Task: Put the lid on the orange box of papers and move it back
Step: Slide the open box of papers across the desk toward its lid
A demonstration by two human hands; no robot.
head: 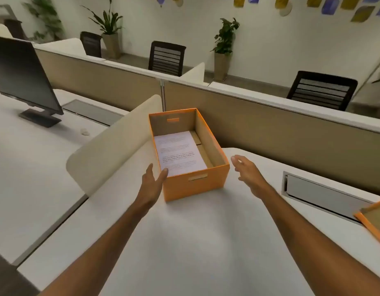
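While both our arms reach out over the white desk (195, 242), the orange box (197, 180) sits open at the desk's far edge, close against the tan partition (281, 133) behind it and just beside the curved cream divider (112, 146) on its left. Its near wall has a slot handle, and so does the far wall. Inside, a stack of printed papers (178, 154) lies flat on the bottom, pushed toward the left wall, with bare cardboard showing along the right.

Our left hand (151, 184) is open, fingers spread, the thumb touching the box's near left corner and the palm facing the left wall; it clamps nothing. Our right hand (246, 169) is open too, fingers apart, held just off the box's right side without touching it.

We see the lid (374, 218) well apart from the box, at the right edge of view, lying upside down on the desk with its brown inside up and orange rim showing; only part of it is in frame. A grey cable tray (321, 195) is set in the desk between box and lid. On the next desk to the left stands a dark monitor (22, 77).
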